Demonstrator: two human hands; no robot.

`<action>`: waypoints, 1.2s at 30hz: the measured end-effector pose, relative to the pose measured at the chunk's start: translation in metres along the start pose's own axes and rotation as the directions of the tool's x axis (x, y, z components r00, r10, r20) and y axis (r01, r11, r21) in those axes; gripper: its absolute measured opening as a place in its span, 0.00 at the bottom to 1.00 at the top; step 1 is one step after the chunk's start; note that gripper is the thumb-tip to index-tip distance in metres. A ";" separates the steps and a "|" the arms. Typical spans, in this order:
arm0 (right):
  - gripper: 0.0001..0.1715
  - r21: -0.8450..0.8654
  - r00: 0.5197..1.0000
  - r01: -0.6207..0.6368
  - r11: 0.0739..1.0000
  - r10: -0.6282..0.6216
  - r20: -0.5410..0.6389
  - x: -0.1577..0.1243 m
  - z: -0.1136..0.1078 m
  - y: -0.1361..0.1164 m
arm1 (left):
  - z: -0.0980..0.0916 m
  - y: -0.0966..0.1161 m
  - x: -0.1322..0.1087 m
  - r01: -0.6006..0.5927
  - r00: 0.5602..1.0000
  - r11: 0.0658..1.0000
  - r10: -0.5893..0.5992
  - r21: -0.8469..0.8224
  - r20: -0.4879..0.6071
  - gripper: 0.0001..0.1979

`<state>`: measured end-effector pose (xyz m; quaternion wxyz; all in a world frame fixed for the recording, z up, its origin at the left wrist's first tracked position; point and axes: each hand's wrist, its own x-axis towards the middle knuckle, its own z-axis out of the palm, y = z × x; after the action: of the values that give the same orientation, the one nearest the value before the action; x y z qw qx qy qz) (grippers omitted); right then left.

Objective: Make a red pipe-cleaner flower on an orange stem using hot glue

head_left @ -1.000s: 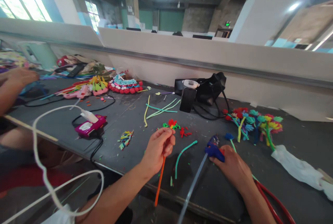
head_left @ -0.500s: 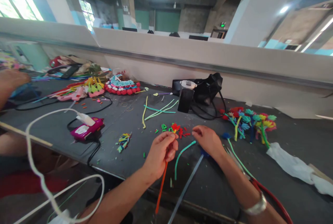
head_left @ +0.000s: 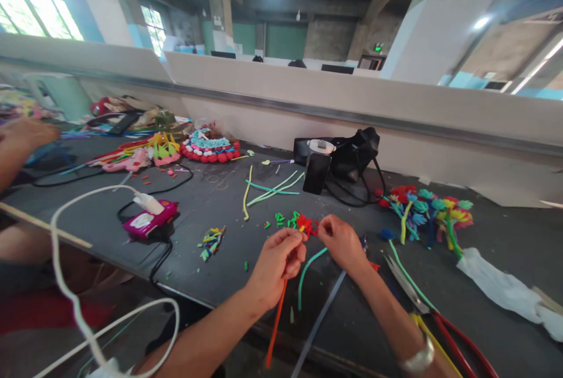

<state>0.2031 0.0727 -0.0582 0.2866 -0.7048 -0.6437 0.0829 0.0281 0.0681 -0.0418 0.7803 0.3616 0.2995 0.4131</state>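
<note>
My left hand (head_left: 279, 261) is closed around a fuzzy orange stem (head_left: 275, 328), like a pipe cleaner, which hangs below the fist. A red flower head (head_left: 303, 223) with a yellow centre shows at its fingertips. My right hand (head_left: 342, 244) is just to the right, thumb and finger pinched beside the flower and some red bits; what they hold, if anything, is too small to make out. Short green pieces (head_left: 280, 218) lie behind the left hand. A teal pipe cleaner (head_left: 302, 278) and a grey-blue stem (head_left: 319, 322) lie below the right hand.
Scissors (head_left: 407, 283) with red handles lie by my right forearm. Fuzzy flowers (head_left: 422, 208) are at the right, a black bag (head_left: 356, 155) and phone (head_left: 316, 173) at the back. A magenta power socket (head_left: 149, 220) trails a white cable. Another person's hand (head_left: 29, 132) is far left.
My right hand has moved left, its fingertips now close to the red flower at my left hand. More of the scissors shows. The view has shifted slightly.
</note>
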 end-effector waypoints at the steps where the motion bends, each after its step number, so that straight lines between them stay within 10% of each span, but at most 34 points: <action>1: 0.08 0.035 1.000 0.018 0.999 -0.018 -0.019 -0.012 -0.005 -0.003 | 0.001 0.000 -0.001 0.008 1.000 1.000 -0.008 0.005 0.002 0.10; 8: 0.05 0.229 0.993 0.094 0.969 -0.076 -0.086 -0.081 -0.017 -0.025 | 0.011 -0.005 -0.007 0.088 0.996 0.995 -0.089 0.054 0.008 0.10; 16: 0.07 -0.061 0.967 0.214 0.975 -0.220 -0.127 -0.086 -0.012 -0.017 | 0.015 -0.021 -0.007 0.136 0.991 0.982 -0.137 0.129 0.005 0.11; 36: 0.06 -0.138 0.933 0.242 0.961 -0.269 -0.241 -0.091 -0.019 -0.020 | 0.016 -0.028 -0.009 0.147 0.985 0.975 -0.159 0.166 0.064 0.14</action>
<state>0.1807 -0.0197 -0.0558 0.3381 -0.6340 -0.6907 -0.0815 0.0480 0.0443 -0.0537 0.7891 0.4149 0.3285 0.3119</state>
